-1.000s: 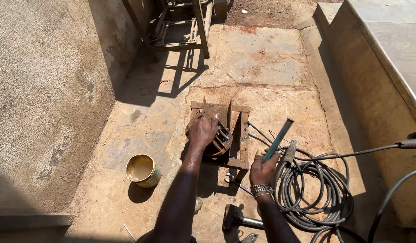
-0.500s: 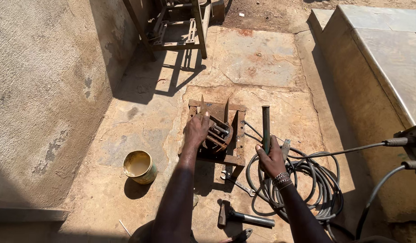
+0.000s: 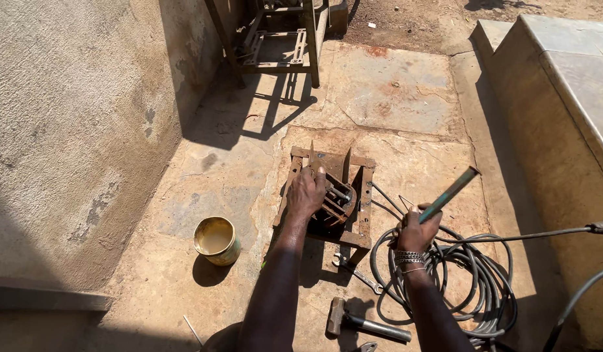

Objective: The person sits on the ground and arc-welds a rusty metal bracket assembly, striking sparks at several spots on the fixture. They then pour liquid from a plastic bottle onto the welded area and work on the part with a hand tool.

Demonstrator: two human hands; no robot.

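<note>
On the stone floor, the left hand (image 3: 306, 193) rests spread over a rusty metal frame (image 3: 327, 195); the right hand (image 3: 417, 229) grips a green-grey bar (image 3: 449, 193), tilted upward, above coiled black cable (image 3: 458, 274), a hammer (image 3: 363, 322) nearby.

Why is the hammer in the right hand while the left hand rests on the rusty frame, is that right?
Not quite. In the head view the right hand holds a green bar; the hammer lies on the ground. The left hand does rest on the rusty frame.
</note>
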